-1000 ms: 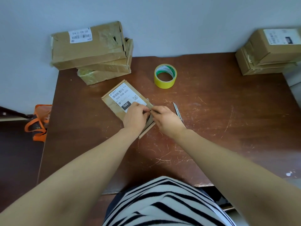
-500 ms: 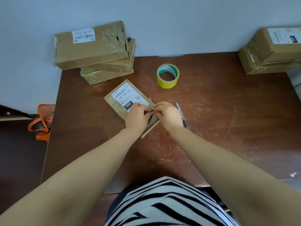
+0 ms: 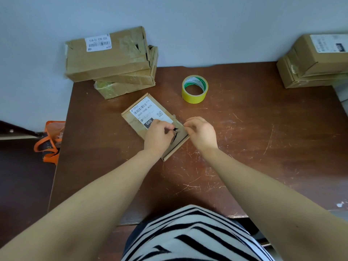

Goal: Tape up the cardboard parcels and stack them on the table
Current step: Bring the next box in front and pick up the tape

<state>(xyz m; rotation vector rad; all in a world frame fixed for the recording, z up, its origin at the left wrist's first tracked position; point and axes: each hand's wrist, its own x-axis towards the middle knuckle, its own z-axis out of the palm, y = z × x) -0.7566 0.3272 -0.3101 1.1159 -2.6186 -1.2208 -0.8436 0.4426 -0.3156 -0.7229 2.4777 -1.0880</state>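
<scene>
On the table, the small flat parcel lies right under both hands, its long side running from far left to near right. The left hand rests on it with fingers curled. The right hand has finger and thumb pressed together at its right edge, but I cannot tell what either holds. The tape roll sits past the right hand, and the dark bit between the hands is too small to make out.
</scene>
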